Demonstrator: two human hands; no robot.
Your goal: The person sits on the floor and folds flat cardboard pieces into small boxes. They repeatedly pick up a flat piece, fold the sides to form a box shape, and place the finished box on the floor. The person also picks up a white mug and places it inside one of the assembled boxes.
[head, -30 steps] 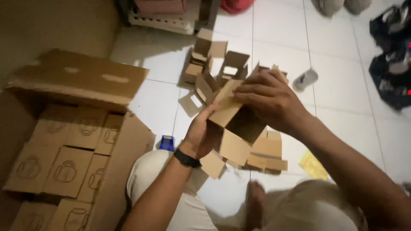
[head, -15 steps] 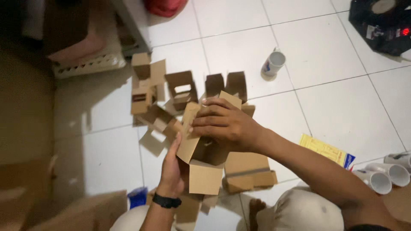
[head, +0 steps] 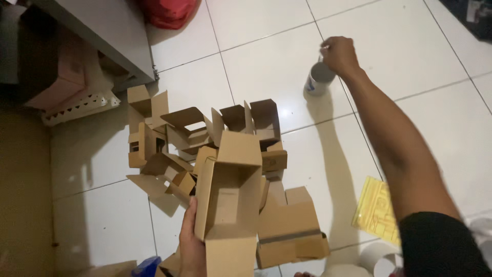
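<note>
- Head camera showed the left hand with fingers curled around the side of an open cardboard box, gripping it upright near the lower edge of the frame.
- Far off, the right hand was stretched out with fingers pinched on the rim of a white mug that stood on the tiled floor.
- Between them lay a heap of folded brown cartons.
- A yellow packet lay beside the right forearm.

Brown boxes showing against pale floor

Plain brown carton standing out on glossy white tiles; white mug, yellow packet (lower right), red bag glowing upper left.
</note>
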